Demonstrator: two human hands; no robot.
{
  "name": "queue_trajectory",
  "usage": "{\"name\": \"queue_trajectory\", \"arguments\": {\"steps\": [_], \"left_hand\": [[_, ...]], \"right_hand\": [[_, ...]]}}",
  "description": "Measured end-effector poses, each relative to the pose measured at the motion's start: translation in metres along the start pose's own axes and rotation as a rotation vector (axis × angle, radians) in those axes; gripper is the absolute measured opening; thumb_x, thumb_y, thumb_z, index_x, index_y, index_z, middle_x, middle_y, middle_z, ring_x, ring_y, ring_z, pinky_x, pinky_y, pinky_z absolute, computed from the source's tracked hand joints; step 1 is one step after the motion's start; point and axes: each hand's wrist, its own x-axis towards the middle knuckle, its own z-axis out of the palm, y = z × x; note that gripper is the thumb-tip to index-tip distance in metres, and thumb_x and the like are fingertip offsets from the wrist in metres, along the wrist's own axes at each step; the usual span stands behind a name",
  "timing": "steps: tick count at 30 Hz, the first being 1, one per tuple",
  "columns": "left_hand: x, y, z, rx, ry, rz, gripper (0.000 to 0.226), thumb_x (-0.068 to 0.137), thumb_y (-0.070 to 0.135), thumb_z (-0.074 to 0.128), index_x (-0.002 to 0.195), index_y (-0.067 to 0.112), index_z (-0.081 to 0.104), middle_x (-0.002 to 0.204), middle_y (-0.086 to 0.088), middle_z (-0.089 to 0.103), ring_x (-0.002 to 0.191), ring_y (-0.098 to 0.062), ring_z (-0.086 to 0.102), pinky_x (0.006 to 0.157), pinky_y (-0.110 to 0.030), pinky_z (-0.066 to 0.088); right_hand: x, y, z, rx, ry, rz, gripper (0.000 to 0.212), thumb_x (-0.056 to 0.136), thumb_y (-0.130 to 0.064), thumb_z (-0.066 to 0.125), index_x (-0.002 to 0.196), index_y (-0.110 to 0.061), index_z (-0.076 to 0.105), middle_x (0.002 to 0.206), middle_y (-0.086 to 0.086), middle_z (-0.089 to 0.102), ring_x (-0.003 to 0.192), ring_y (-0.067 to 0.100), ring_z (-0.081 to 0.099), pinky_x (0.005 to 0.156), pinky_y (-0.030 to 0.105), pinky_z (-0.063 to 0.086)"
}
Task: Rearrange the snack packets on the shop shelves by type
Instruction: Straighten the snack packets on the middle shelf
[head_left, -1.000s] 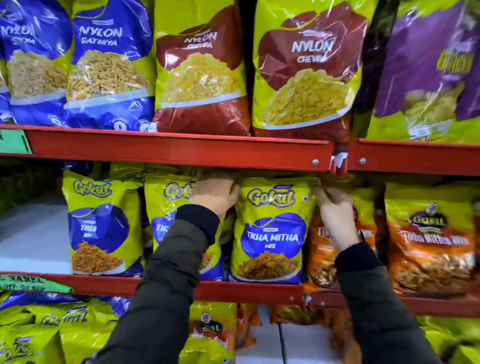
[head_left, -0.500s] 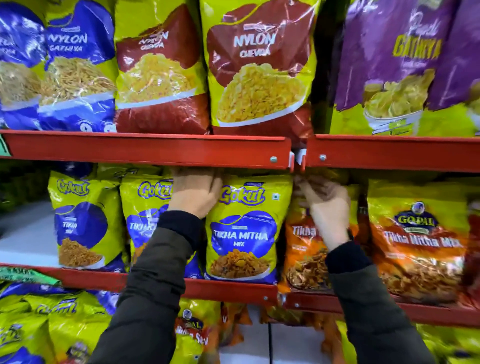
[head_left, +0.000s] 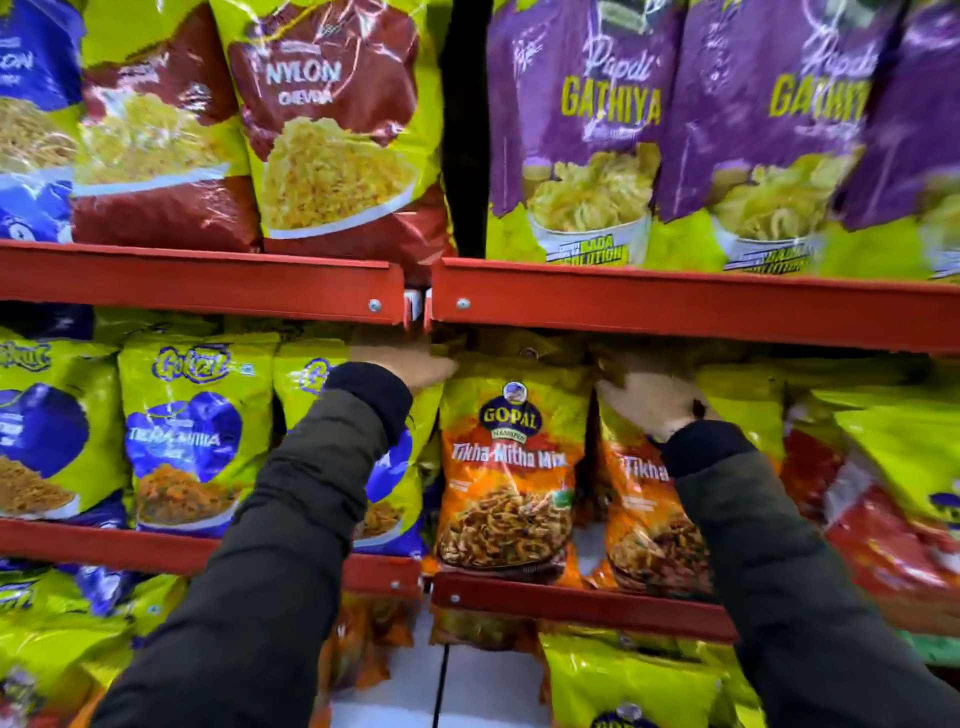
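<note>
The head view looks at red metal shelves (head_left: 675, 306) stocked with snack packets. On the middle shelf, the left hand (head_left: 410, 366) reaches up to the top of a yellow-and-blue Gokul packet (head_left: 387, 499), the rightmost of three such packets standing side by side; its dark sleeve (head_left: 311, 493) covers much of the packet's front. The hand lies against the packet's top edge just under the upper shelf rail, but its fingers are hidden in shadow, so I cannot tell whether they are gripping it. Just right of it stands an orange Gopal Tikha Mitha Mix packet (head_left: 511, 467), upright and untouched by either hand. Right of that, the right hand (head_left: 649, 402) rests on the top of a second orange Gopal packet (head_left: 644, 519); its fingers curl over the upper edge and appear to pinch it. Farther right lie red and yellow packets (head_left: 883, 499), blurred. On the upper shelf stand maroon Nylon Chevda packets (head_left: 332, 135) at left and purple Papdi Gathiya packets (head_left: 582, 130) at right.
</note>
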Motion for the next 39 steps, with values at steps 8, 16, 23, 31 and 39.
{"name": "queue_trajectory", "arguments": {"steps": [8, 16, 23, 31, 39], "left_hand": [[0.001, 0.001, -0.002, -0.039, -0.158, -0.037, 0.072, 0.089, 0.052, 0.053, 0.152, 0.033, 0.022, 0.162, -0.005, 0.026, 0.146, -0.03, 0.032, 0.116, -0.035, 0.032], [-0.008, -0.012, -0.005, -0.055, -0.125, 0.093, 0.055, 0.086, 0.059, 0.048, 0.138, 0.044, 0.039, 0.15, 0.0, 0.047, 0.133, -0.029, 0.049, 0.106, -0.031, 0.043], [-0.025, -0.029, 0.009, -0.392, 0.048, 0.223, 0.049, 0.077, 0.071, 0.045, 0.115, 0.043, 0.057, 0.123, 0.009, 0.066, 0.115, -0.016, 0.061, 0.107, -0.041, 0.044], [-0.017, -0.023, 0.01, -0.521, 0.075, 0.092, 0.027, 0.072, 0.075, 0.054, 0.085, 0.053, 0.063, 0.111, 0.002, 0.073, 0.11, -0.02, 0.063, 0.11, -0.04, 0.041], [-0.016, 0.004, 0.019, -0.041, 0.205, -0.002, 0.051, 0.083, 0.059, 0.038, 0.124, 0.037, 0.06, 0.13, -0.008, 0.065, 0.128, -0.031, 0.052, 0.117, -0.05, 0.015]], "right_hand": [[0.013, 0.018, -0.019, 0.386, -0.081, -0.227, 0.025, 0.093, -0.026, 0.065, 0.113, -0.013, 0.069, 0.116, 0.0, 0.069, 0.118, 0.022, 0.061, 0.082, 0.013, 0.036], [0.005, 0.032, -0.018, 0.373, -0.084, -0.249, 0.017, 0.084, -0.061, 0.061, 0.095, -0.049, 0.066, 0.102, -0.003, 0.075, 0.072, 0.014, 0.064, 0.066, 0.027, 0.049], [-0.013, 0.042, -0.007, 0.55, 0.086, -0.267, 0.025, 0.078, -0.071, 0.061, 0.091, -0.053, 0.07, 0.094, 0.01, 0.079, 0.067, 0.041, 0.067, 0.063, 0.039, 0.05], [-0.003, 0.045, -0.004, 0.678, 0.107, -0.221, 0.016, 0.089, -0.038, 0.066, 0.101, -0.03, 0.075, 0.048, -0.019, 0.057, 0.035, 0.0, 0.043, 0.041, 0.011, 0.027], [0.016, 0.032, 0.021, 0.608, 0.28, -0.186, 0.025, 0.087, -0.036, 0.071, 0.101, -0.017, 0.077, 0.104, 0.005, 0.077, 0.101, 0.025, 0.07, 0.088, 0.033, 0.051]]}}
